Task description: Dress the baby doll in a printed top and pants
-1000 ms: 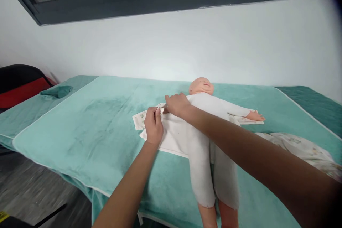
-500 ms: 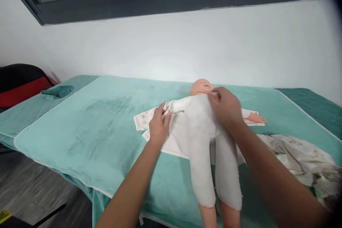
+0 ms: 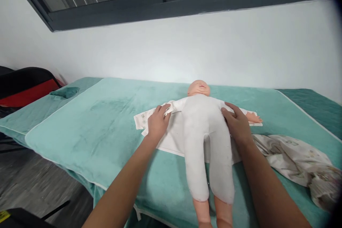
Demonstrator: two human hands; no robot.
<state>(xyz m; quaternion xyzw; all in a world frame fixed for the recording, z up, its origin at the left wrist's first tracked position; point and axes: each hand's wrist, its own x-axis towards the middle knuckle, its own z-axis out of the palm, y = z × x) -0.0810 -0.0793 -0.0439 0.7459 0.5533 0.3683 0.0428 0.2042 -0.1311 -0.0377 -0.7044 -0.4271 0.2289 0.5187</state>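
A baby doll (image 3: 200,121) with a white cloth body lies on its back, its head toward the wall. Beneath it a white baby shirt (image 3: 173,140) with small prints is spread open. My left hand (image 3: 157,123) pinches the shirt at the sleeve on the left, beside the doll's arm. On the other side, my right hand (image 3: 236,123) has its fingers bent round the doll's upper arm by the shoulder; its lower fingers are partly hidden. The doll's hand on that side pokes out past the shirt's sleeve.
A crumpled printed cloth (image 3: 296,156) lies on the green bed cover (image 3: 88,131) to the right. The white wall (image 3: 149,50) and a dark window frame (image 3: 112,10) stand behind the bed. A black and red chair (image 3: 29,85) is at the left.
My right hand has moved down and outward from the doll's neck to its upper arm. My left hand keeps its grip at the left sleeve. The doll appears slightly further left.
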